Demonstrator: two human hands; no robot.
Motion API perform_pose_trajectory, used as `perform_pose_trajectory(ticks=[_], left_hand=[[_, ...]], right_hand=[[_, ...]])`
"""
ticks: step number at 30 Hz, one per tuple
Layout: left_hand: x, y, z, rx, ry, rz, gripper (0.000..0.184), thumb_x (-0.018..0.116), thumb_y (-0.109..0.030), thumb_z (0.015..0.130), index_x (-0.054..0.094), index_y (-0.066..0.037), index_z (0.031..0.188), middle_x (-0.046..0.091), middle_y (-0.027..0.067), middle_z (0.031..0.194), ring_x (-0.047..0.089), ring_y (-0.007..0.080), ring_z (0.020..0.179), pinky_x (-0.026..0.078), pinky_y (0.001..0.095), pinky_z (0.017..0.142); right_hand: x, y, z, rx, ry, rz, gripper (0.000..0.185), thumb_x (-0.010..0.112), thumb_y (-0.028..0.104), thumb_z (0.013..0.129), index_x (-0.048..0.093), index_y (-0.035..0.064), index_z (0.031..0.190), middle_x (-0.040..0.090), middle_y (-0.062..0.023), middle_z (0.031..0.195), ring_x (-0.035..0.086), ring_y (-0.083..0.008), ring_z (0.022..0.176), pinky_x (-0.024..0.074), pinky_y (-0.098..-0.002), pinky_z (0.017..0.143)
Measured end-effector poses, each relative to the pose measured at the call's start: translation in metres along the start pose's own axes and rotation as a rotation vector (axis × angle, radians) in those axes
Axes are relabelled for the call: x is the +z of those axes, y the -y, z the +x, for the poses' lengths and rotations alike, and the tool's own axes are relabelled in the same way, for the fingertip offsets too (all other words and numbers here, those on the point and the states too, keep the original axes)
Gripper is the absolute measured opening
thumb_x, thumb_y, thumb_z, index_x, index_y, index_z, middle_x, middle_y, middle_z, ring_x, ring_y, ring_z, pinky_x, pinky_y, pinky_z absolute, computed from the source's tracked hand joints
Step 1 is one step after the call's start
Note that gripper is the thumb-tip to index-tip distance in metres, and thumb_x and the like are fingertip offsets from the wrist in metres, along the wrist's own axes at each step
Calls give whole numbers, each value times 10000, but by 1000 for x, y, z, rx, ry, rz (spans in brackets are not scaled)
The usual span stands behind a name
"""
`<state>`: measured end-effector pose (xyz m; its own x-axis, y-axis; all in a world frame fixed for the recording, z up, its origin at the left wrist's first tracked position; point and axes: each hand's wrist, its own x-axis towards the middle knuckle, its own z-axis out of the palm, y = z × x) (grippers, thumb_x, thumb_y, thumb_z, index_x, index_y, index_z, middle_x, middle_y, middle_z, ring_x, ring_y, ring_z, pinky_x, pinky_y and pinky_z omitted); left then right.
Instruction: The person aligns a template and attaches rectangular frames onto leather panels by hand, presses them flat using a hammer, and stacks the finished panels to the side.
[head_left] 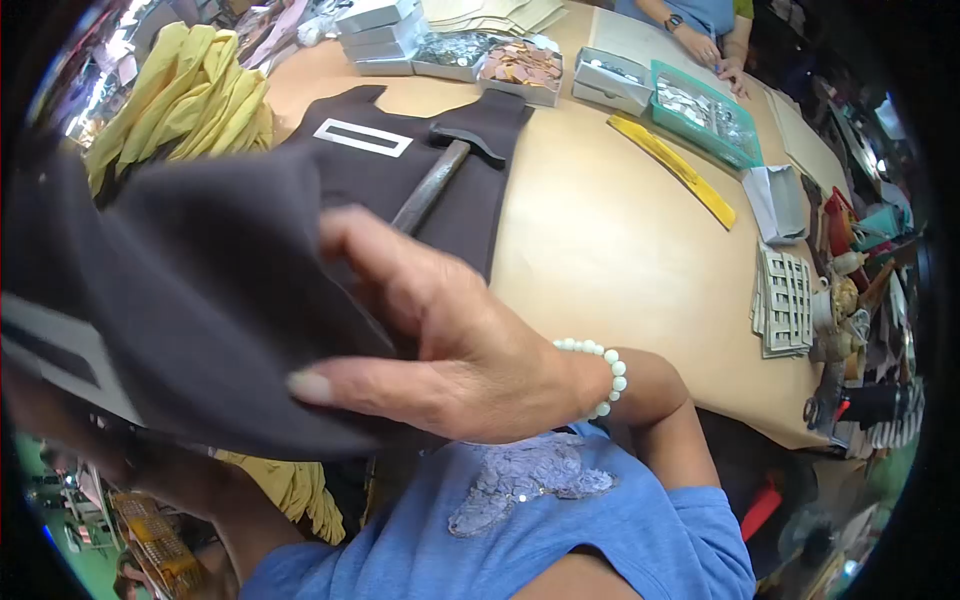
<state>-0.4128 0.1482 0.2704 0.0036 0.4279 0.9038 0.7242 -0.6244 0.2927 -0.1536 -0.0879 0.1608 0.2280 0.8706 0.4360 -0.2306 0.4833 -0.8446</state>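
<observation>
A dark cloth piece (230,290) with a white rectangular frame patch is raised close to the camera, blurred. My right hand (450,340), wearing a pale bead bracelet (612,370), pinches its right edge between thumb and fingers. At the lower left, my left hand (130,465) is mostly behind the cloth and in shadow; its fingers cannot be made out. Another dark cloth piece (340,185) lies flat on the table, bearing a similar white frame patch (362,138). On it rests a hammer (432,185), its handle partly hidden by my right hand.
Yellow cloth (185,100) is heaped at the left. Small boxes (520,68), a green tray (705,115) and a yellow cutter-like tool (672,170) sit across the table (620,290). Another person's hands (715,60) are at the far edge. Slotted cards (785,300) lie right.
</observation>
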Motion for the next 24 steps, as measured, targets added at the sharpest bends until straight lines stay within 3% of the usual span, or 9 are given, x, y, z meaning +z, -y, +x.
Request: perform_pose_trajectory(ticks=[1, 4, 6, 8, 12, 13, 15, 19, 24], left_hand=[[17, 2, 16, 99, 17, 40, 339, 446, -195, 946, 560, 25, 1178, 600, 166, 1154, 620, 264, 960, 525, 341, 808], [92, 5, 55, 393, 133, 107, 336, 423, -181, 950, 550, 11, 1195, 590, 161, 1178, 615, 276, 977, 526, 350, 809], [156, 3, 63, 547, 199, 107, 335, 408, -171, 954, 544, 1, 1207, 584, 157, 1194, 612, 285, 988, 526, 356, 809], [224, 2, 56, 686, 237, 93, 336, 393, -162, 957, 538, -8, 1218, 577, 154, 1210, 609, 293, 1000, 526, 362, 809], [334, -12, -7, 1018, 84, 7, 363, 428, -177, 940, 486, -47, 1274, 517, 163, 1278, 581, 317, 1026, 510, 373, 805], [343, -23, -31, 780, 283, -64, 374, 444, -202, 939, 487, -58, 1282, 517, 163, 1278, 572, 322, 1050, 500, 376, 832], [383, -19, -59, 803, 270, -152, 393, 450, -264, 948, 498, -53, 1276, 509, 158, 1290, 570, 339, 1046, 478, 398, 859], [417, -17, -107, 773, 440, -120, 403, 467, -278, 941, 496, -50, 1273, 486, 165, 1315, 539, 334, 1092, 448, 386, 898], [426, -6, -145, 523, 738, 23, 558, 391, -447, 943, 453, -49, 1329, 418, 202, 1374, 276, 339, 1337, 268, 403, 1072]], right_hand=[[6, 0, 11, -113, -30, 15, 438, 659, 79, 789, 401, -54, 1117, 558, -179, 985, 550, -198, 900, 459, -325, 798], [-3, -2, 39, -270, -159, -12, 412, 644, 60, 800, 409, -44, 1122, 571, -160, 1012, 560, -192, 939, 461, -319, 825], [-25, -6, 48, -166, -256, -120, 345, 617, 46, 823, 430, -34, 1101, 582, -147, 1068, 562, -191, 1003, 458, -308, 870], [-53, -27, 54, -168, -348, -236, 462, 606, 19, 860, 398, -19, 1271, 567, -108, 1153, 579, -139, 994, 505, -269, 842], [-110, -83, 53, -84, -603, -518, 569, 686, 130, 815, 385, -87, 1246, 513, -178, 1223, 491, -220, 1130, 380, -312, 988], [-121, -96, 50, -59, -645, -597, 553, 685, 129, 810, 387, -86, 1223, 533, -207, 1194, 516, -254, 1112, 392, -330, 972], [-140, -115, 46, -9, -726, -758, 522, 684, 128, 799, 391, -82, 1177, 573, -265, 1135, 566, -322, 1075, 417, -367, 939], [-160, -141, 40, 63, -853, -926, 762, 691, 136, 796, 217, -85, 1350, 565, -298, 1133, 562, -368, 1084, 423, -395, 934], [-175, -147, 33, 136, -914, -905, 772, 653, 134, 818, 174, -51, 1394, 586, -339, 1036, 613, -382, 966, 456, -409, 873]])
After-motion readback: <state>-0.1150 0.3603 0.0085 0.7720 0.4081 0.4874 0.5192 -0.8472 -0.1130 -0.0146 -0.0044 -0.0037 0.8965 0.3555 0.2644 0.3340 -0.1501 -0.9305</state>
